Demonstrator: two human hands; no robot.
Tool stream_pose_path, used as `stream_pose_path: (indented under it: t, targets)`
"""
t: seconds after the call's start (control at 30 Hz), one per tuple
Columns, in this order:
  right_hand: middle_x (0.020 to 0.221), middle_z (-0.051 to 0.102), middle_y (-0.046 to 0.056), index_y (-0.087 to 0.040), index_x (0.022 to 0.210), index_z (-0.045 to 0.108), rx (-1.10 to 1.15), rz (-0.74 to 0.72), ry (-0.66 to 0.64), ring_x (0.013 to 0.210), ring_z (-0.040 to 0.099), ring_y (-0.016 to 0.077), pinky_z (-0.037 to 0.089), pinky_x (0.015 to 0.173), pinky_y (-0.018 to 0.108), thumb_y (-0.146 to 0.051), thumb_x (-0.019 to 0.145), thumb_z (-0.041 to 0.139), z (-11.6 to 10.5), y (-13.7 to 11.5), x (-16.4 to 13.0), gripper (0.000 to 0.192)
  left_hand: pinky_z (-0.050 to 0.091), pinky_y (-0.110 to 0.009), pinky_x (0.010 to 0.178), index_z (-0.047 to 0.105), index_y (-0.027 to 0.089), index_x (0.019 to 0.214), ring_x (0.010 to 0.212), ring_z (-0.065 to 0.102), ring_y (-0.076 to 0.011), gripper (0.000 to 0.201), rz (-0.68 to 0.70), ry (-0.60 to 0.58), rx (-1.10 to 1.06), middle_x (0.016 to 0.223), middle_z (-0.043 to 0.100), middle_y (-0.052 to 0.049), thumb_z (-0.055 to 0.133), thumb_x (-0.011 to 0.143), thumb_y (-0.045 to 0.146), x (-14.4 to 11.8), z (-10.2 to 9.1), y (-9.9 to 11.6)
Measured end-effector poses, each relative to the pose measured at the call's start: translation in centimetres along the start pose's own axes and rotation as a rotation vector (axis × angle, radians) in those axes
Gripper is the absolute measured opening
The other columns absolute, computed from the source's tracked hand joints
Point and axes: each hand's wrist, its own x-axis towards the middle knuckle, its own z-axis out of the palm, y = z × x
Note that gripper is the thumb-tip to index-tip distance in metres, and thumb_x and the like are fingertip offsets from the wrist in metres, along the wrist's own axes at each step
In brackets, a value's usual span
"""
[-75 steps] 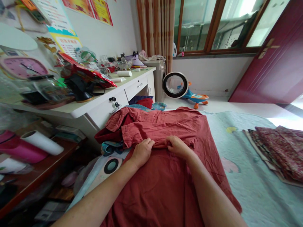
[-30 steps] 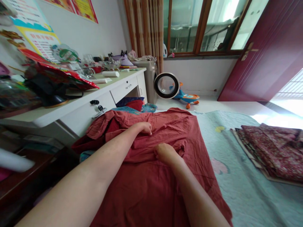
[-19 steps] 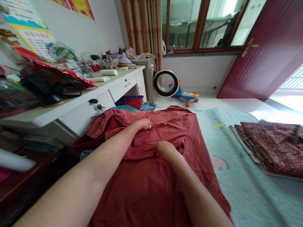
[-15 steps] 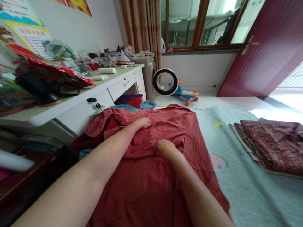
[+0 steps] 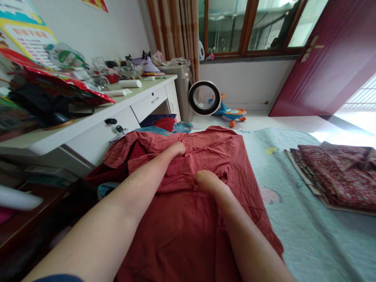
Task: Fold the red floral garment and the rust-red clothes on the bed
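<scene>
A large red garment, seemingly a shirt (image 5: pixel 182 227), lies spread over the pale blue bed cover, its fabric wrinkled around my hands. My left hand (image 5: pixel 178 149) is closed on the cloth near the far side, fingers curled down into it. Closer to me and to the right, my right hand (image 5: pixel 205 181) also pinches the cloth, with its fingertips partly hidden. A bunched sleeve edge shows just right of that hand. On the left, part of the garment is folded over and hangs toward the desk.
A folded patterned garment (image 5: pixel 340 176) lies on the bed cover (image 5: pixel 273 164) at right. Along the left stands a white desk (image 5: pixel 117 113) with cluttered items. Beyond are a washing machine with its round door (image 5: pixel 205 98) open, a blue ride-on toy (image 5: pixel 232 112) and a red door (image 5: pixel 320 58).
The view has tilted slightly downward or shifted, so the room sits a little higher. Both hands stay on the red cloth in nearly the same places.
</scene>
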Motion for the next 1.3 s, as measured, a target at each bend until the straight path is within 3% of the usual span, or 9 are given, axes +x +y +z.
stream_pose_path:
  t: [0.17, 0.23, 0.4, 0.57, 0.83, 1.0, 1.13, 1.23, 1.3]
  targets:
    - [0.102, 0.074, 0.012, -0.017, 0.098, 0.075, -0.001, -0.025, -0.024, 0.093, 0.069, 0.0224, 0.047, 0.073, 0.025, -0.016, 0.082, 0.057, 0.0, 0.0, 0.0, 0.024, 0.052, -0.039, 0.091, 0.064, 0.016, 0.114, 0.105, 0.062, -0.0222, 0.028, -0.062, -0.176, -0.004, 0.119, 0.064, -0.010, 0.059, 0.092, 0.033, -1.0, 0.4, 0.2]
    - [0.100, 0.075, 0.011, -0.017, 0.097, 0.075, 0.008, -0.038, -0.008, 0.091, 0.069, 0.0212, 0.045, 0.073, 0.024, -0.014, 0.082, 0.054, 0.1, 0.3, 0.1, 0.026, 0.048, -0.034, 0.093, 0.070, 0.013, 0.105, 0.106, 0.063, -0.0233, 0.025, -0.087, -0.171, -0.024, 0.115, 0.069, -0.012, 0.054, 0.094, 0.029, -1.6, 0.3, 0.2]
    - [0.095, 0.075, 0.008, -0.018, 0.092, 0.075, 0.087, -0.122, 0.064, 0.085, 0.066, 0.0180, 0.041, 0.072, 0.023, -0.014, 0.081, 0.052, 0.4, 1.3, 0.2, 0.026, 0.046, -0.025, 0.088, 0.072, 0.011, 0.108, 0.106, 0.065, -0.0212, 0.049, -0.142, -0.123, -0.099, 0.116, 0.071, -0.012, 0.032, 0.099, 0.039, -2.7, -0.3, 0.2]
    - [0.093, 0.074, 0.006, -0.017, 0.094, 0.074, 0.164, -0.165, 0.092, 0.083, 0.063, 0.0157, 0.039, 0.071, 0.022, -0.013, 0.081, 0.052, 0.6, 1.9, 0.2, 0.025, 0.047, -0.021, 0.077, 0.076, 0.016, 0.097, 0.089, 0.068, -0.0180, 0.027, -0.177, -0.103, -0.134, 0.101, 0.075, -0.006, 0.055, 0.084, 0.026, -3.4, -0.7, 0.0]
    - [0.094, 0.075, 0.004, -0.019, 0.092, 0.076, 0.199, -0.188, 0.029, 0.083, 0.064, 0.0160, 0.039, 0.073, 0.022, -0.011, 0.079, 0.053, 1.2, 2.0, 0.7, 0.027, 0.048, -0.027, 0.084, 0.072, 0.020, 0.105, 0.101, 0.064, -0.0208, 0.028, -0.322, 0.068, -0.150, 0.109, 0.072, -0.008, 0.059, 0.081, 0.020, -4.0, -1.3, 1.3]
    - [0.090, 0.074, 0.004, -0.018, 0.090, 0.075, 0.321, -0.184, 0.043, 0.077, 0.062, 0.0150, 0.039, 0.068, 0.022, -0.020, 0.081, 0.059, 0.3, 2.5, 0.0, 0.018, 0.047, -0.020, 0.066, 0.073, 0.018, 0.094, 0.076, 0.065, -0.0150, 0.027, -0.332, -0.076, -0.199, 0.081, 0.073, -0.001, 0.072, 0.067, 0.014, -3.8, -0.9, 1.9]
    - [0.090, 0.073, 0.003, -0.017, 0.089, 0.074, 0.440, -0.130, 0.313, 0.080, 0.062, 0.0144, 0.042, 0.073, 0.022, -0.015, 0.084, 0.051, -0.9, 4.7, -1.0, 0.023, 0.045, -0.021, 0.059, 0.074, 0.014, 0.079, 0.066, 0.063, -0.0155, 0.013, -0.333, -0.163, -0.185, 0.069, 0.069, -0.002, 0.073, 0.066, 0.016, -3.8, -1.0, 2.1]
    - [0.103, 0.073, 0.006, -0.017, 0.096, 0.073, 0.459, 0.130, 0.541, 0.094, 0.064, 0.0167, 0.043, 0.085, 0.024, -0.011, 0.085, 0.045, -0.6, 7.5, -1.4, 0.031, 0.046, -0.022, 0.062, 0.073, 0.013, 0.076, 0.069, 0.065, -0.0173, 0.012, -0.331, -0.174, -0.164, 0.072, 0.071, -0.004, 0.074, 0.065, 0.018, -3.9, -1.2, 2.4]
    - [0.113, 0.070, 0.008, -0.017, 0.105, 0.070, 0.443, 0.298, 0.586, 0.103, 0.063, 0.0178, 0.043, 0.091, 0.025, -0.011, 0.086, 0.043, 0.4, 9.2, -1.3, 0.034, 0.047, -0.022, 0.066, 0.074, 0.015, 0.082, 0.074, 0.066, -0.0181, 0.017, -0.333, -0.164, -0.152, 0.078, 0.073, -0.004, 0.073, 0.065, 0.018, -3.9, -1.1, 2.6]
